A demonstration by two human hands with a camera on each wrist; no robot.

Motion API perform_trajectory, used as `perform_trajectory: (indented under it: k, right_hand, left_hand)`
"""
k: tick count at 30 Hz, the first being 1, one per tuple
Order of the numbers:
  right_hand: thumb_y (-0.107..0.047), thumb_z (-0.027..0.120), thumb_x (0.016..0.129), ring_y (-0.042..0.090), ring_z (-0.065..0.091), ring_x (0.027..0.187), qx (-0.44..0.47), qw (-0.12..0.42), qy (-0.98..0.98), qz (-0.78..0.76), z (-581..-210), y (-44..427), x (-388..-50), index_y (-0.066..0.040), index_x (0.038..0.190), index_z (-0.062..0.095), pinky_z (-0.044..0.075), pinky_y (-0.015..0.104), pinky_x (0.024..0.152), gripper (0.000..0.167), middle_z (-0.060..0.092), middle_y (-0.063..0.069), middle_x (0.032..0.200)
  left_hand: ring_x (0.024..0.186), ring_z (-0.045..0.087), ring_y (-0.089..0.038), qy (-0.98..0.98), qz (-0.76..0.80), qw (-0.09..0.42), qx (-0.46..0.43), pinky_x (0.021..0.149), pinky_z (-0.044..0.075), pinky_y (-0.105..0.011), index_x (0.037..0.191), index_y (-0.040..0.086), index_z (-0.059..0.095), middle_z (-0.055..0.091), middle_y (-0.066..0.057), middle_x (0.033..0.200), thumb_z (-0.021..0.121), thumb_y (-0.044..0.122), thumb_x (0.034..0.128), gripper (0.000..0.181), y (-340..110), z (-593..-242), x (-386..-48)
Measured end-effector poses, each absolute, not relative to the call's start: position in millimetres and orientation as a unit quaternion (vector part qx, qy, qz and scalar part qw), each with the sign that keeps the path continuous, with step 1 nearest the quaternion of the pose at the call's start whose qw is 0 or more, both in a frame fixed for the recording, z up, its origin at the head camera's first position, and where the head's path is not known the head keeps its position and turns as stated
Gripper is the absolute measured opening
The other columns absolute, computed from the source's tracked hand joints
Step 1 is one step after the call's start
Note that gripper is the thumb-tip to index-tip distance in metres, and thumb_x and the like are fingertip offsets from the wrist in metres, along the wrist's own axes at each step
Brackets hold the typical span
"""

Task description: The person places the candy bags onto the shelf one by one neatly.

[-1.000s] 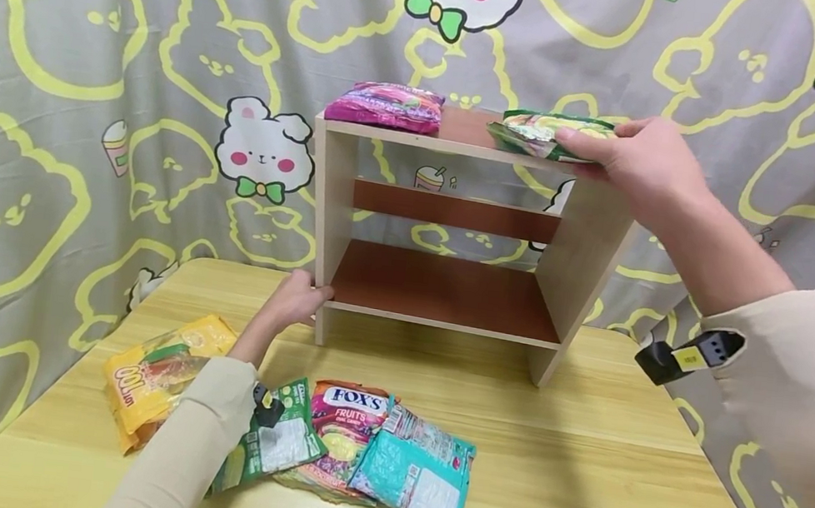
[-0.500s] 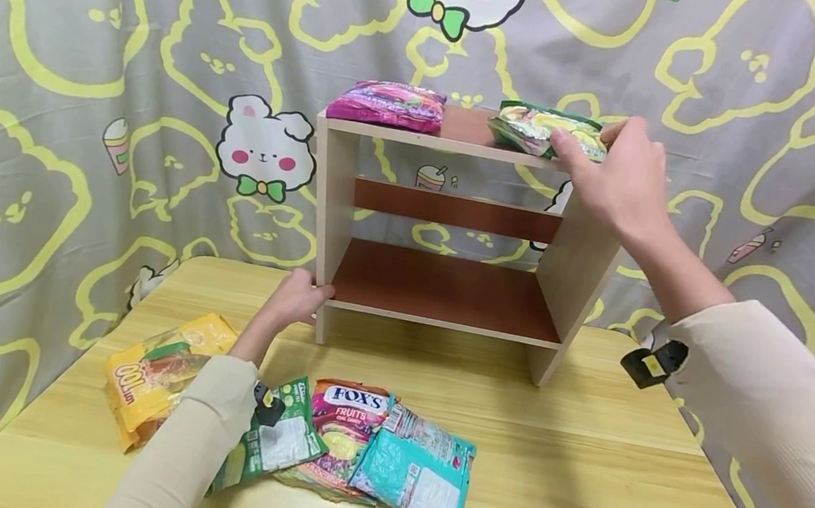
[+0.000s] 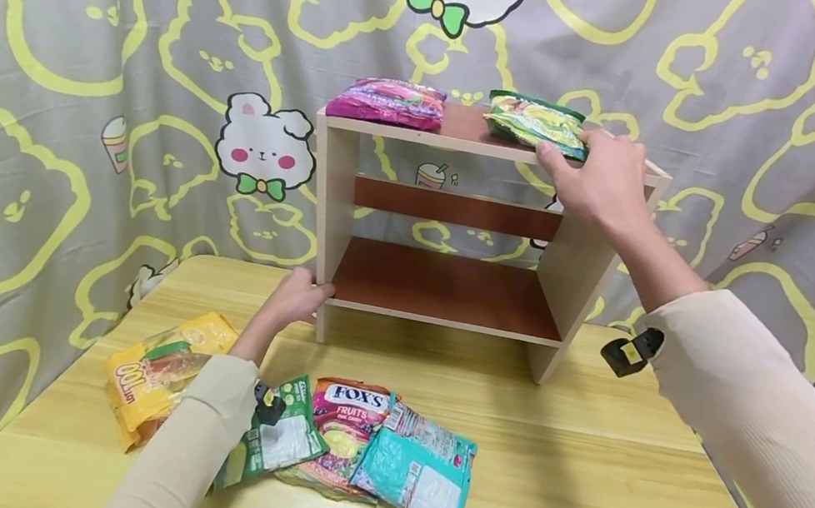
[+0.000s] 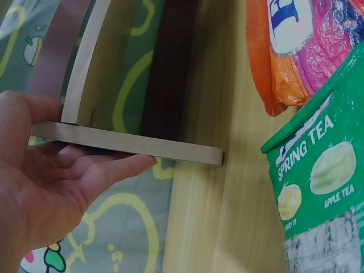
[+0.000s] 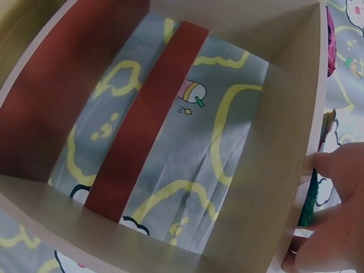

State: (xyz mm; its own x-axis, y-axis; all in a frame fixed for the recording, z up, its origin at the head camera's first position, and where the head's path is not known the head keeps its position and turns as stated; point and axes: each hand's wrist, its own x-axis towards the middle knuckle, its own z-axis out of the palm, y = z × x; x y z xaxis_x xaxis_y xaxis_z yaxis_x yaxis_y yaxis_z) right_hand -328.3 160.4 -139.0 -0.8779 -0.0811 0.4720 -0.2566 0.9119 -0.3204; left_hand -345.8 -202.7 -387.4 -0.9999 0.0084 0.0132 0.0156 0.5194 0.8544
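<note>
A small wooden shelf unit (image 3: 449, 288) stands on the table. My left hand (image 3: 297, 296) grips its left side panel low down; in the left wrist view the thumb bends over the panel's (image 4: 136, 142) inner side and the fingers lie along the outer one. On the top board sits a green and yellow candy bag (image 3: 536, 122), its right end between the thumb and fingers of my right hand (image 3: 601, 175). Only a green sliver of that bag shows in the right wrist view, beside the hand (image 5: 335, 210). A pink-purple candy bag (image 3: 387, 102) lies at the top board's left end.
On the table in front lie a yellow bag (image 3: 164, 369), a green tea candy bag (image 3: 282, 428), a Fox's fruit candy bag (image 3: 342, 427) and a teal bag (image 3: 421, 469). The left forearm covers part of the yellow and green bags. A patterned curtain (image 3: 193, 79) hangs behind.
My right hand has moved left and slightly back along the top board, and the green and yellow candy bag has shifted left and back with it. The left hand stays in place.
</note>
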Motion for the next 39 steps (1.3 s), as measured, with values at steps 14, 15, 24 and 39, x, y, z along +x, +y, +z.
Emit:
perform_trajectory:
  k: [14,15,24,39]
  right_hand:
    - [-0.040,0.039,0.101,0.049,0.030,0.139,0.052,0.230,-0.954,0.186,-133,144,-325,0.008,0.145,0.040,0.023,0.061,0.115,0.065,0.041,0.033,0.145]
    - [-0.038,0.040,0.101,0.049,0.031,0.139,0.062,0.251,-0.947,0.189,-135,141,-323,0.008,0.144,0.039,0.022,0.060,0.116,0.062,0.041,0.032,0.145]
    - [-0.046,0.050,0.103,0.045,0.031,0.138,0.127,0.308,-0.928,0.165,-147,123,-320,-0.002,0.155,0.026,0.021,0.054,0.119,0.073,0.041,0.029,0.146]
    - [-0.057,0.048,0.101,0.051,0.017,0.147,0.124,0.248,-0.954,0.110,-160,113,-319,-0.006,0.159,0.023,0.010,0.059,0.124,0.082,0.027,0.035,0.153]
  left_hand:
    - [0.115,0.063,-0.047,-0.868,-0.496,-0.001,-0.006,0.074,0.064,-0.043,0.121,-0.012,0.058,0.061,-0.029,0.119,0.052,0.021,0.0986,0.041,-204,-388,-346]
    - [0.115,0.062,-0.047,-0.868,-0.496,-0.001,-0.006,0.074,0.064,-0.043,0.121,-0.012,0.058,0.061,-0.029,0.119,0.052,0.021,0.0985,0.041,-204,-388,-346]
    - [0.113,0.064,-0.045,-0.870,-0.493,-0.003,-0.002,0.074,0.064,-0.042,0.120,-0.012,0.059,0.061,-0.028,0.118,0.052,0.022,0.0986,0.041,-203,-387,-346]
    - [0.110,0.066,-0.045,-0.875,-0.485,0.004,-0.004,0.076,0.064,-0.045,0.122,-0.012,0.060,0.063,-0.029,0.118,0.052,0.023,0.0980,0.043,-203,-390,-347]
